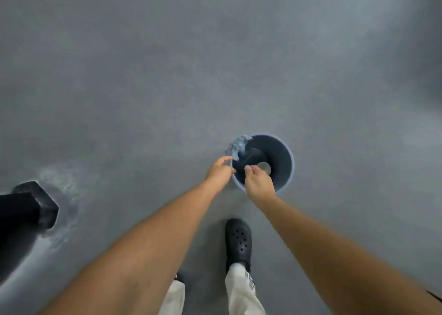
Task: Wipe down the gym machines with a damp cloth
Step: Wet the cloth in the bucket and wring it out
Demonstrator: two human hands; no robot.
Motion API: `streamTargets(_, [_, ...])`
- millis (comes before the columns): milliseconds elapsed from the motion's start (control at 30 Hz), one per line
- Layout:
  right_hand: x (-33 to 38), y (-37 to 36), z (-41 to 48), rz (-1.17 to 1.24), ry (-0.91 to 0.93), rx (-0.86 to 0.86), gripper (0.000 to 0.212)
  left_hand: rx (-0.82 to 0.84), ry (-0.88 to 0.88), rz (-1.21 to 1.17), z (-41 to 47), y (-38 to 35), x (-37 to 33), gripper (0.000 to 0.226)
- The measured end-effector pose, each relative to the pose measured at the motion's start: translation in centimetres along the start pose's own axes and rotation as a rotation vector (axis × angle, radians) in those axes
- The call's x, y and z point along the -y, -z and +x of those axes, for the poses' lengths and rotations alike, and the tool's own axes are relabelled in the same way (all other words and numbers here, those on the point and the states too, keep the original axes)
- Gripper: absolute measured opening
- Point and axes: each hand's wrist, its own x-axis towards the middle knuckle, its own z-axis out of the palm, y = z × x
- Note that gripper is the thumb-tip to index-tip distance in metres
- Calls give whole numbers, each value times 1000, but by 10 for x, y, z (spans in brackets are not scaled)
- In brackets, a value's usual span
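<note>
Looking straight down now: the bucket (283, 155) stands on the floor (167, 75), just off centre toward 4 o'clock. The cloth (239, 146) is draped over its rim at the bucket's 10 o'clock, with a darker, wet-looking part hanging inside. Both hands are at it. The left hand (218, 172) is on the rim at 9 o'clock, thumb and forefinger a little apart beside the cloth's lower edge. The right hand (259, 183) comes in from 6 o'clock, fingers curled down onto the dark part. Whether either one actually has a hold on the fabric, I cannot tell. This looks like the wetting step, no wiping yet. Next call: lift the cloth, wring it over the bucket so it's damp rather than dripping, then turn to the black machine foot (35, 204) at 8 o'clock.
</note>
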Motion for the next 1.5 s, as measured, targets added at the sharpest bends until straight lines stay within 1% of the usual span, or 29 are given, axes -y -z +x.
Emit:
streamTargets(100, [-12, -12, 31, -40, 54, -4, 39, 48, 17, -135, 43, -17, 5, 62])
streamTargets(200, [-25, -13, 45, -42, 49, -14, 42, 40, 37, -171, 67, -27, 10, 61])
streamTargets(300, [-35, -5, 42, -52, 46, -28, 43, -38, 39, -188, 70, -31, 10, 58])
streamTargets(433, [-26, 14, 19, -84, 40, -27, 44, -113, -6, -231, 45, -25, -4, 63])
streamTargets(500, [-10, 24, 5, -116, 51, -15, 38, -148, -58, -238, 24, -14, -17, 55])
streamTargets(600, [21, 38, -24, -139, 90, -18, 22, -219, -144, -256, -24, 13, -39, 30])
streamTargets(667, [49, 42, -59, -95, 119, -28, 27, -266, -211, -268, -71, 40, -55, 17])
streamTargets(767, [98, 45, -125, -28, 238, -90, 35, -339, -341, -270, -156, 90, -82, 9])
streamTargets(800, [117, 49, -150, -20, 297, -125, 42, -344, -375, -273, -188, 108, -93, 9])
streamTargets(867, [156, 61, -203, 12, 421, -165, 61, -312, -428, -271, -258, 141, -112, 13])
streamTargets(900, [175, 67, -229, 29, 485, -137, 68, -300, -452, -264, -293, 158, -119, 16])
streamTargets(933, [194, 74, -256, 48, 534, -69, 68, -296, -474, -260, -327, 176, -124, 19])
streamTargets(967, [214, 80, -283, 74, 577, 17, 58, -305, -496, -263, -360, 194, -128, 22])
streamTargets(1033, [253, 87, -335, 50, 665, 154, 21, -354, -532, -290, -426, 231, -132, 27])
streamTargets(1067, [273, 89, -359, 25, 734, 184, 14, -385, -547, -311, -458, 248, -132, 29])
streamTargets(1133, [308, 87, -405, -13, 846, 270, 25, -440, -573, -352, -521, 276, -124, 32])
streamTargets(1167, [326, 85, -431, -37, 902, 327, 27, -470, -584, -382, -551, 291, -117, 33])
streamTargets(1233, [361, 78, -484, -97, 998, 441, 23, -517, -601, -470, -610, 319, -101, 36])
streamTargets(1300, [392, 68, -538, -109, 1071, 542, 26, -527, -604, -569, -664, 344, -81, 42])
streamTargets(1333, [405, 60, -563, -106, 1109, 584, 26, -513, -590, -636, -690, 356, -71, 46])
streamTargets(1400, [429, 41, -613, -118, 1159, 659, 27, -427, -558, -790, -735, 373, -52, 54])
streamTargets(1433, [440, 28, -636, -133, 1180, 696, 26, -384, -550, -828, -753, 382, -45, 59])
streamTargets(1500, [458, 3, -681, -196, 1217, 769, 25, -337, -516, -783, -783, 398, -29, 61])
